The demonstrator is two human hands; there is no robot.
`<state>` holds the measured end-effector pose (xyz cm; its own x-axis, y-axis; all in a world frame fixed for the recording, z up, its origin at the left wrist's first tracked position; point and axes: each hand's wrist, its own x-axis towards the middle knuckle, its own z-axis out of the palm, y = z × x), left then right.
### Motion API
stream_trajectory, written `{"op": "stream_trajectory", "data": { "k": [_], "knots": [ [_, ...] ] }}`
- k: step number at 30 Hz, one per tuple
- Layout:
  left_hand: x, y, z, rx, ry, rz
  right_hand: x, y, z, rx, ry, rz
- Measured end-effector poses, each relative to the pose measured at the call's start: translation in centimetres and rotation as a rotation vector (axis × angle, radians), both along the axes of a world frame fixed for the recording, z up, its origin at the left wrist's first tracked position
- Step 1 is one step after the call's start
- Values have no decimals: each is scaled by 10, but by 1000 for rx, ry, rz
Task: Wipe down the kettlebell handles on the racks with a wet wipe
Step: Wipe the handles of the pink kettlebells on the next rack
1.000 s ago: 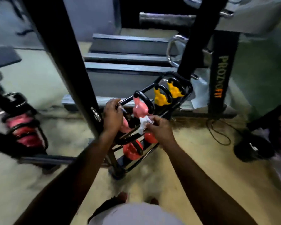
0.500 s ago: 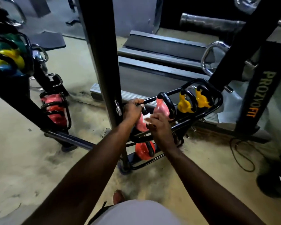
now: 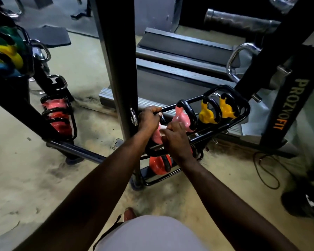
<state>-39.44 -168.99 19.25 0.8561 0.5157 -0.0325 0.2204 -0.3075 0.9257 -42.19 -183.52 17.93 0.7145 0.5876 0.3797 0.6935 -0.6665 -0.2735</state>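
A low black kettlebell rack (image 3: 230, 122) holds two pink kettlebells (image 3: 182, 118) and two yellow kettlebells (image 3: 207, 115) with black handles; a red kettlebell (image 3: 159, 164) sits on the shelf below. My left hand (image 3: 149, 120) grips the rack's top rail at its near end. My right hand (image 3: 176, 140) is closed on a white wet wipe (image 3: 163, 128), pressed against the nearest pink kettlebell (image 3: 157, 135), whose handle is mostly hidden by my hands.
A thick black upright post (image 3: 116, 60) stands just left of my left hand. Another rack with red kettlebells (image 3: 59, 116) stands at left, coloured ones (image 3: 4, 51) above it. Grey steps (image 3: 179, 57) lie behind, a "PROZYOFIT" column (image 3: 288, 109) at right, a cable (image 3: 266, 169) on the floor.
The view has shifted so the rack sits further right and nearer. My right hand with the wipe has moved up from the lower shelf to the nearest pink kettlebell. My left hand keeps its grip.
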Motion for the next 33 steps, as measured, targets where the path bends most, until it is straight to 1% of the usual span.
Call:
{"op": "stream_trajectory", "data": {
  "k": [2, 4, 7, 9, 12, 14, 16, 18, 21, 25, 27, 31, 33],
  "knots": [
    [-1, -1, 2, 26, -2, -6, -10, -12, -17, 46, 17, -1],
    [-1, -1, 3, 53, -6, -8, -19, -24, -27, 135, 49, 1],
    [-1, 0, 3, 117, -18, -29, -13, -16, -16, 249, 49, -38],
    [-2, 0, 3, 160, -33, -45, -9, -12, -8, 341, 86, -83],
    [-6, -2, 5, 176, -17, -41, -19, -22, -15, 379, 146, -64],
    [-7, -2, 5, 149, -2, -30, -23, -28, -20, 383, 203, -82],
    [-7, -2, 7, 125, -7, -29, -19, -24, -14, 423, 272, -146],
    [-8, -2, 8, 108, -5, -19, -14, -18, -5, 511, 364, -214],
    [-9, -3, 6, 108, -10, -10, -21, -21, -12, 601, 526, -290],
    [-7, -3, 8, 106, -22, -7, -15, -22, -7, 695, 641, -341],
    [-9, -4, 10, 111, -9, -5, -9, -20, -3, 745, 688, -324],
    [-11, -6, 10, 144, -23, -13, -16, -25, -17, 786, 777, -326],
    [-11, -5, 11, 158, -24, -13, -11, -21, -12, 822, 766, -332]
  ]
}}
